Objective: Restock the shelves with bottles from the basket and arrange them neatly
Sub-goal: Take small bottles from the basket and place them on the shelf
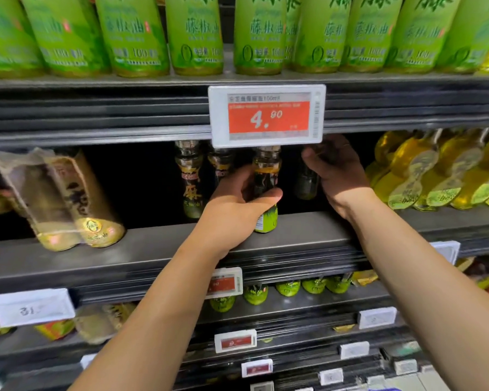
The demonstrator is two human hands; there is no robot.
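Left hand [237,198] in the middle of the frame has its fingers and thumb curled round a small green-label bottle [266,193], which stands on the dark shelf [153,244]. Right hand [336,170], a bit to the right and further back, wraps round a darker bottle [307,182] under the price tag [267,115]. To do this well, I think both bottles should stand straight, labels facing out, in line with the two bottles behind [188,176]. The basket cannot be seen.
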